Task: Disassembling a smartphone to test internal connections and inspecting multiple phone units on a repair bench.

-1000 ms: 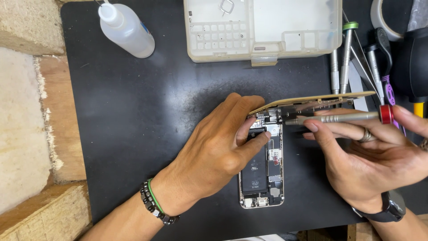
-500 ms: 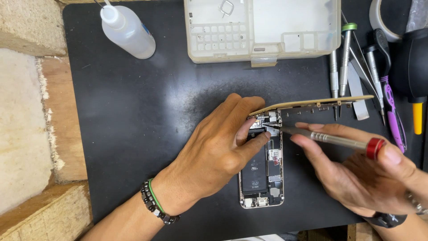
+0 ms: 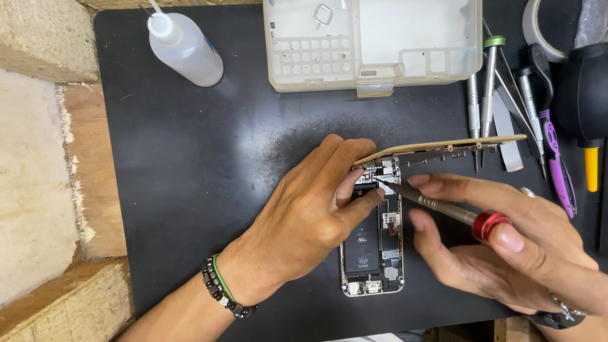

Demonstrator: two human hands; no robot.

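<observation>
Unscrewing inside an opened phone (image 3: 373, 253), lying flat on the black mat (image 3: 190, 190) mid-table, back shell up, battery exposed. Screen (image 3: 443, 144) hinged up at the top end, seen edge-on. Left hand (image 3: 310, 215) pressed on the phone's upper left, fingers (image 3: 351, 183) curled down beside the top bracket, pinning the body; nothing gripped. Right hand (image 3: 506, 253) closed round a screwdriver (image 3: 437, 206), red cap under the thumb, tip set on the small plate just below the screen hinge. Whether the tip sits in a screw head: too small to tell. Step in hand, by the look: loosening a bracket screw near the top connectors. Next move calls for steady downward pressure, straight shaft, slow twist, phone kept pinned, raised screen unstrained. Parts tray (image 3: 373, 44), bottle (image 3: 183, 47), spare tools (image 3: 506, 107) well apart at the mat's far edge.
</observation>
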